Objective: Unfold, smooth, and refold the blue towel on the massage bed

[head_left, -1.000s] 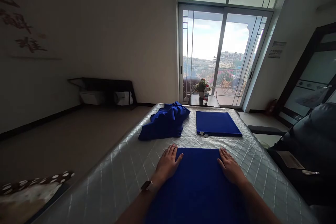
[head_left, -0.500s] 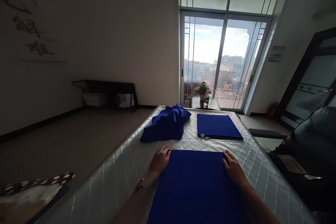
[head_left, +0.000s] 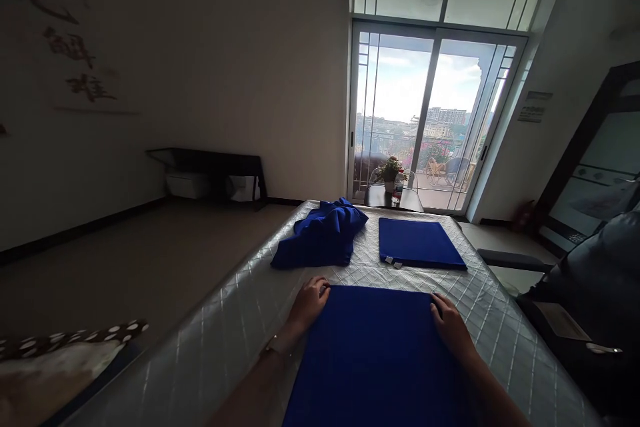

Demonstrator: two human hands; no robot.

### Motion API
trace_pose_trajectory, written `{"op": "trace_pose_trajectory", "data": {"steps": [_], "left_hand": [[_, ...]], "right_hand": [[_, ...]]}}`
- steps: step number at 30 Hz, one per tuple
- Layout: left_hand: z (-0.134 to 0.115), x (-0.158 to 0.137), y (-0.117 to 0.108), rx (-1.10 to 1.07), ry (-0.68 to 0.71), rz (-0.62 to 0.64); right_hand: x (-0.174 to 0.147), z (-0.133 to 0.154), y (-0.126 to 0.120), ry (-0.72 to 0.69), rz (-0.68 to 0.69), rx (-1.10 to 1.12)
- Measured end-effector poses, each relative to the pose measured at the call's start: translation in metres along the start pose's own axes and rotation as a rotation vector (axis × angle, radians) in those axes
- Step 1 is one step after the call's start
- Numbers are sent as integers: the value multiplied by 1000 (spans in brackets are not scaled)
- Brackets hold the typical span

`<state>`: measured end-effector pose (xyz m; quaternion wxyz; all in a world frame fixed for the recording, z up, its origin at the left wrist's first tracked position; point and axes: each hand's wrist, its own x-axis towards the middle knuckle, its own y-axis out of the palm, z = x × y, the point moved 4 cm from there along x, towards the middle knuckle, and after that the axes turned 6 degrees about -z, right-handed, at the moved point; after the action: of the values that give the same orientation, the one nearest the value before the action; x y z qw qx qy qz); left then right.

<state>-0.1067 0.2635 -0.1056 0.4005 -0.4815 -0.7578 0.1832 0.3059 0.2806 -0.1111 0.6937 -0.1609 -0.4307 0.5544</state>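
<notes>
A flat blue cloth-covered pad (head_left: 375, 353) lies in front of me on a silver quilted mattress (head_left: 215, 347), its near end cut off by the frame. My left hand (head_left: 310, 300) is closed on the pad's far left corner, fingers curled over the edge. At the far right corner, my right hand (head_left: 450, 323) grips the side edge. Beyond them, a similar blue pad (head_left: 420, 243) rests flat, with two small white tags at its near left corner. Left of that pad sits a crumpled heap of blue cloth (head_left: 325, 233).
Past the mattress end stands a small dark table (head_left: 383, 198) with a potted plant (head_left: 390, 170) and a bottle (head_left: 398, 187). A black leather chair (head_left: 600, 280) is at the right. Spotted fabric (head_left: 75, 340) shows at lower left. Glass sliding doors (head_left: 430, 120) close off the back.
The view has shifted slightly, so the room appears a little further right. Both hands stay at the pad's far corners, and the pad lies much as before.
</notes>
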Motion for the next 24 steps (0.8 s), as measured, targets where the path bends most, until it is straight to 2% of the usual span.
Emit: {"op": "trace_pose_trajectory", "data": {"steps": [5, 9, 16, 19, 24], "left_hand": [[-5, 1, -3, -48, -3, 32], [-10, 0, -7, -92, -15, 60], [-15, -1, -14, -292, -111, -1], [-17, 1, -20, -386, -167, -47], [-28, 4, -37, -495, -179, -101]], "right_hand": [[4, -3, -8, 68, -65, 253], [5, -4, -9, 142, -64, 428], [9, -3, -15, 194, -157, 431], [14, -5, -26, 180, -212, 495], [22, -10, -49, 150, -252, 573]]}}
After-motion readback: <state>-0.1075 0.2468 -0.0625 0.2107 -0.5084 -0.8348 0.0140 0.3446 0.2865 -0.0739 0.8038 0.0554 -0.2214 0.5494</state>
